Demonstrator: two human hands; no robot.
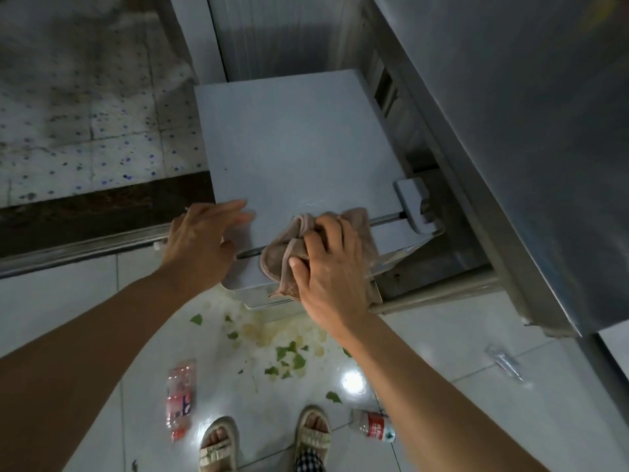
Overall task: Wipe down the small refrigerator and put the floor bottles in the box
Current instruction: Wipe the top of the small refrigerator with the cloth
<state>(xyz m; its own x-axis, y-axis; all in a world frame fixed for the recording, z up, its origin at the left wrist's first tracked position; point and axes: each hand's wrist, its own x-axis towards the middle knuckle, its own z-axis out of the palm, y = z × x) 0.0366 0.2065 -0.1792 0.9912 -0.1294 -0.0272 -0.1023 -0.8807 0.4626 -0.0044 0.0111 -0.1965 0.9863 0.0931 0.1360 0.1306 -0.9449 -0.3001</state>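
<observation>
The small grey refrigerator (296, 144) stands below me, its flat top filling the middle of the view. My right hand (328, 267) grips a crumpled brown cloth (282, 260) against the top's front edge. My left hand (200, 243) rests on the front left corner with straight fingers. On the floor lie a pink-labelled plastic bottle (179, 400) by my left foot and a red-labelled bottle (372, 425), partly hidden by my right forearm. No box is in view.
Green leaf scraps and a yellowish spill (286, 349) lie on the white tiles in front of the refrigerator. A large steel cabinet (510, 131) stands tight on the right. A metal door threshold (78, 250) crosses the left. A clear wrapper (503, 362) lies at right.
</observation>
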